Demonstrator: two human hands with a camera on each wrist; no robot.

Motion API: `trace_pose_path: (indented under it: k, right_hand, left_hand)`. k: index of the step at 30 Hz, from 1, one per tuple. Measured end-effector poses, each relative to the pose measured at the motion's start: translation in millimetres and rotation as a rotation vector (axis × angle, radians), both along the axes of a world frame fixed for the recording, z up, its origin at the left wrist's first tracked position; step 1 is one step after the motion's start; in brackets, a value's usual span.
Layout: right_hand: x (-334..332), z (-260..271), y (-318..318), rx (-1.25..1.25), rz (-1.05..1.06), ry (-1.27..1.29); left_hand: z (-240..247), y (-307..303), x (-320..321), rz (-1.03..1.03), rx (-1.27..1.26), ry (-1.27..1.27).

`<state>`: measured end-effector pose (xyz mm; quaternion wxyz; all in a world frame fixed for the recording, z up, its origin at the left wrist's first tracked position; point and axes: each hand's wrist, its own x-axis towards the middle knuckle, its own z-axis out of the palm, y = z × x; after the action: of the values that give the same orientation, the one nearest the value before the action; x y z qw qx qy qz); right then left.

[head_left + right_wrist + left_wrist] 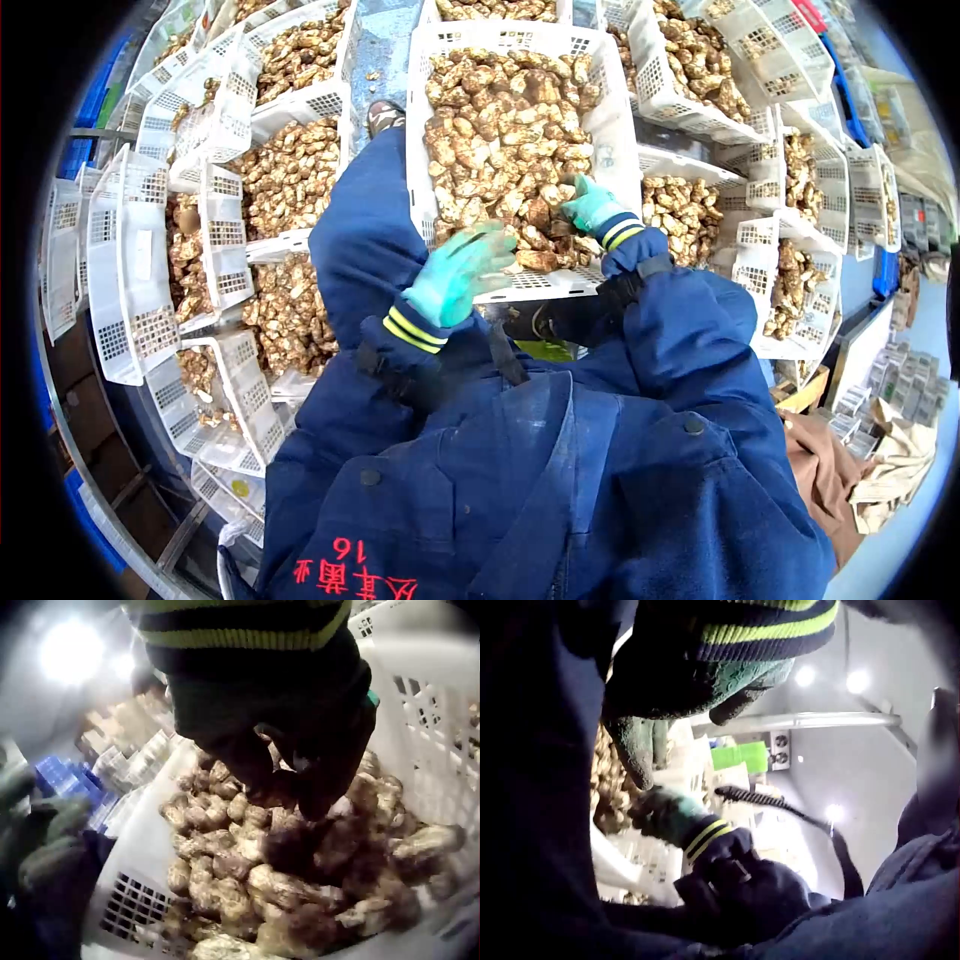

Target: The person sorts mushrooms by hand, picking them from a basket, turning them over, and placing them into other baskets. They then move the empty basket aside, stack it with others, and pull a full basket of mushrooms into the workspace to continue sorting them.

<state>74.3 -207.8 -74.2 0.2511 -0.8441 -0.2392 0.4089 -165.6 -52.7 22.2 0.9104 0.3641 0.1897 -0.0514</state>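
Note:
Brown-and-cream mushroom-like pieces fill a white crate in front of the person. The left hand, in a green glove, hovers over the crate's near left corner, its fingers loosely extended and holding nothing; in the left wrist view this hand looms dark at the top. At the near right part of the crate, the gloved right hand reaches into the pile. The right wrist view shows the right hand with thumb and fingers curled round a dark brown piece, partly hidden in shadow.
More white crates with similar pieces stand to the left, and others to the right. The person's knee is against the crate's left side. Brown cloth lies at the lower right.

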Motion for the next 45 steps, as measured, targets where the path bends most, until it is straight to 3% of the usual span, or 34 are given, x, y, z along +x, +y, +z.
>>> trace_pose_path:
  k: [1,2,4,5,6,7,8,10,11,12,14,15,16,19,22,23,24,26,27,28,30,31,32,34,35,36,38,39,40,42,45]
  right_hand:
    - [-4,6,-3,0.183,-0.125,0.174]
    - [-10,38,1,0.237,0.087,0.154]
    - [-38,101,15,0.215,0.097,0.489]
    - [-46,97,16,0.362,0.064,0.546]
    - [-50,92,18,0.508,0.031,0.602]
    - [-36,101,28,0.196,0.177,0.026]
    - [-26,99,39,0.263,0.080,-0.066]
    - [-12,99,59,-0.146,0.266,-0.348]
    - [-10,80,71,-0.112,0.421,-0.383]
    - [-17,61,76,-0.047,0.490,-0.415]
    - [-34,38,98,0.018,0.532,-0.374]
    - [-39,31,109,-0.093,0.572,-0.342]
    - [-48,26,111,-0.117,0.555,-0.372]
    - [-57,13,112,-0.131,0.541,-0.542]
    - [-34,23,103,-0.152,0.406,-0.386]
    - [-23,27,97,-0.183,0.334,-0.339]
    - [-14,23,86,-0.181,0.169,-0.279]
    - [-5,51,71,-0.143,-0.004,-0.009]
    - [-1,-9,44,0.288,-0.115,0.146]
    - [-22,71,53,0.095,0.027,-0.060]
    - [-48,116,46,0.368,0.057,0.090]
    - [-38,141,51,0.257,0.214,0.109]
    - [-27,143,53,0.293,0.173,-0.041]
    - [19,94,53,0.058,-0.058,-0.322]
    - [36,80,57,-0.105,0.075,-0.448]
    - [50,66,60,-0.269,0.211,-0.569]
    - [63,28,61,-0.448,0.372,-0.577]
    - [64,9,57,-0.451,0.340,-0.618]
    - [57,9,57,-0.457,0.355,-0.743]
    - [48,8,67,-0.576,0.316,-0.730]
    - [57,2,68,-0.603,0.344,-0.709]
  left_hand:
    - [-17,-5,0,-0.101,0.040,-0.042]
    - [-32,-8,6,0.091,-0.294,0.207]
    - [-35,-8,10,0.079,-0.306,0.080]
    - [-6,-7,17,0.126,-0.360,0.218]
    - [8,-5,23,0.052,-0.368,0.160]
    - [2,-5,20,0.046,-0.318,0.141]
    - [-4,-4,17,0.042,-0.268,0.124]
    - [-13,1,15,-0.002,-0.210,0.118]
    - [-11,-4,12,0.003,-0.097,0.114]
    - [-15,1,15,-0.103,-0.292,0.065]
    - [-16,-5,9,-0.083,-0.050,-0.004]
    - [-17,-2,10,-0.060,0.062,-0.040]
    - [-17,1,10,-0.039,0.176,-0.074]
    - [-24,3,17,0.097,0.068,0.203]
    - [-14,2,17,0.249,-0.114,0.315]
    - [-18,3,17,0.238,-0.061,0.323]
    - [-21,1,14,0.273,-0.020,0.254]
    - [-59,12,5,0.279,-0.169,0.132]
    - [-31,10,14,0.289,-0.175,0.128]
    - [-2,8,23,0.299,-0.180,0.124]
    - [6,9,27,0.259,-0.369,0.020]
    - [3,8,26,0.248,-0.498,-0.063]
    - [3,8,25,0.227,-0.472,-0.068]
    - [14,8,29,0.183,-0.420,-0.077]
    - [11,6,29,0.063,-0.339,0.008]
    - [2,3,30,-0.028,-0.290,-0.142]
    - [14,2,32,-0.276,-0.115,-0.077]
    - [17,6,29,-0.342,-0.139,-0.018]
    - [14,5,30,-0.357,-0.206,-0.093]
    - [12,6,28,-0.435,0.084,-0.036]
    - [6,6,28,-0.506,0.208,-0.136]
